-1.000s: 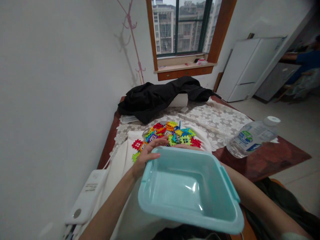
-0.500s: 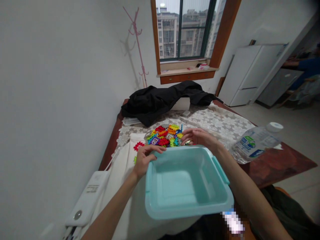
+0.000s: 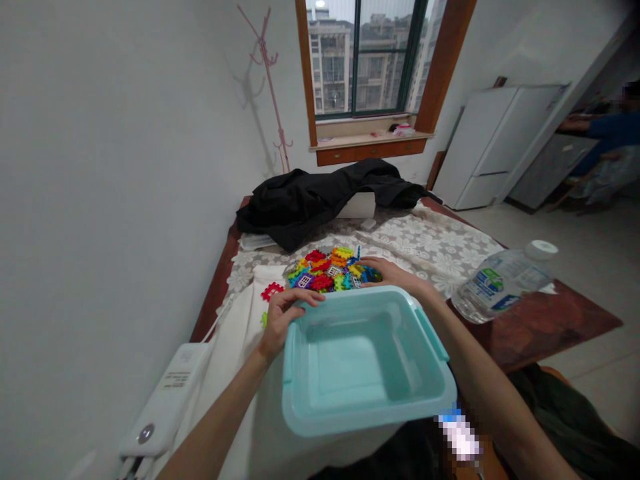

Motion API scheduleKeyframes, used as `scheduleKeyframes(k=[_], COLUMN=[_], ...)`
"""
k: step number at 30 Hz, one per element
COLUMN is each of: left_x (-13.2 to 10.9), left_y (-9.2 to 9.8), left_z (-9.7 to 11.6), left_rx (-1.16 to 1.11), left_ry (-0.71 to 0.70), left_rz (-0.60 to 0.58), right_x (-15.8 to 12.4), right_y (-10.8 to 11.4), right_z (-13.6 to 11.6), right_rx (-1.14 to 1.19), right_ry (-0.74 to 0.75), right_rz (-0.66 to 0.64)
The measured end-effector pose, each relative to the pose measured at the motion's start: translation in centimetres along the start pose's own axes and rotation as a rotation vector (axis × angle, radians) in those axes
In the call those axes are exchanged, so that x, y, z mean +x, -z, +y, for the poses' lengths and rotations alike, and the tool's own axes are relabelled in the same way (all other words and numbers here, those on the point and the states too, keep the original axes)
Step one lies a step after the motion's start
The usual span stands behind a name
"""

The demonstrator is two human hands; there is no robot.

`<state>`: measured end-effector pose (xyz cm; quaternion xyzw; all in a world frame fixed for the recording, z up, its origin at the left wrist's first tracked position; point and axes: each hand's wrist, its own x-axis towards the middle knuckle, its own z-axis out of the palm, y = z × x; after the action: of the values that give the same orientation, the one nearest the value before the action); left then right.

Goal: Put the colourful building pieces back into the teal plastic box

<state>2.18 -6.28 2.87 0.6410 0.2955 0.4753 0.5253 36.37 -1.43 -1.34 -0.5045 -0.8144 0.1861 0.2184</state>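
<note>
My left hand grips the far left corner of a teal plastic bin, fingers over the rim. The bin is tilted toward me and holds nothing. Beyond its far rim lies a heap of colourful interlocking toy pieces, some gear-shaped and some like little windows. At the heap's right side my right hand reaches in, fingers stretched out and apart from the thumb, around some blue and dark pieces. A red toy piece lies separately on white cloth, left of the heap.
A large clear plastic bottle with a white cap stands at the right. Black clothing is draped across the table's back. A white power unit sits at the left by the wall. A person in blue is at the far right.
My right hand has spread its fingers and settled against the right side of the toy heap. My left hand stays on the bin's rim. The whole view has shifted slightly.
</note>
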Motion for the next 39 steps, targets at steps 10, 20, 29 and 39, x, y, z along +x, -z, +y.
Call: scheduleKeyframes(k=[10, 20, 29, 39], left_x=[0.0, 0.0, 0.1, 0.2], left_y=[0.0, -0.1, -0.3, -0.4], left_z=[-0.2, -0.1, 0.0, -0.1], left_rx=[0.003, 0.002, -0.011, 0.014], left_ry=[-0.002, -0.003, -0.004, -0.024], left_rz=[0.007, -0.002, -0.005, -0.011], right_x=[0.9, 1.3, 1.2, 0.3], right_y=[-1.1, -1.9, -1.8, -1.7], right_z=[-0.9, 0.1, -0.4, -1.8], right_rx=[-0.079, 0.083, 0.089, -0.039], right_ry=[-0.012, 0.0, -0.046, 0.042], right_rz=[0.19, 0.548, 0.43, 0.18])
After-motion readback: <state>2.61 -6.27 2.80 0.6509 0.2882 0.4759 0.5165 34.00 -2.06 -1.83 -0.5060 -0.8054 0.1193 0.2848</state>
